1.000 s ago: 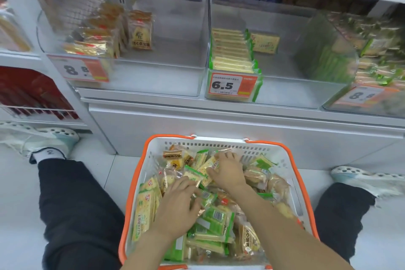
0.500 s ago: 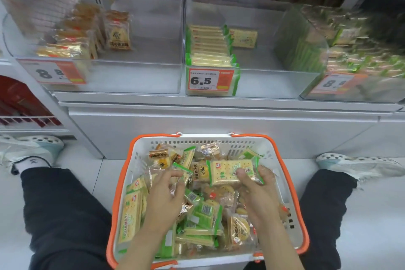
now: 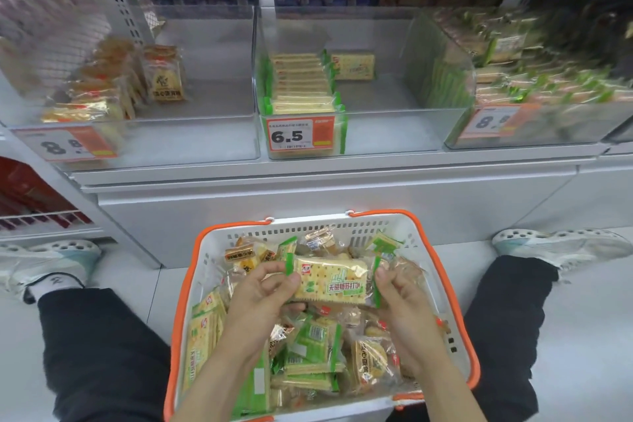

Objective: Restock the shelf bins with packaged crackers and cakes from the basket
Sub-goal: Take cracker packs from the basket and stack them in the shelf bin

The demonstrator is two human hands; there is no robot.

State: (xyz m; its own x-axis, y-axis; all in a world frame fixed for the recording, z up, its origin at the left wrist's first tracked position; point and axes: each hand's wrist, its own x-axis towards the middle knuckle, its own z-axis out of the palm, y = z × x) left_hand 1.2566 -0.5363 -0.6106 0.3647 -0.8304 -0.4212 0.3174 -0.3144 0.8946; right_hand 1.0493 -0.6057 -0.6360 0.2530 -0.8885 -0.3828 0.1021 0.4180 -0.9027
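Both forearms reach in from the near edge over the basket [image 3: 442, 271]. Left hand [image 3: 255, 301] and right hand [image 3: 406, 305] each pinch one end of a green-trimmed cracker pack [image 3: 330, 281] — fingers curled on it, pack held flat above the heap, toward the basket's far rim. Beyond, middle shelf bin [image 3: 376, 134] w/ a cracker row at its left wall — 6.5 tag [image 3: 299, 135] on front.

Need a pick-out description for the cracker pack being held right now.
Start at the orange-rimmed white basket on the floor below the shelf. Above its heap, the left hand and right hand pinch the ends of one cracker pack. It alone is lifted, flat, label up, with green end strips.
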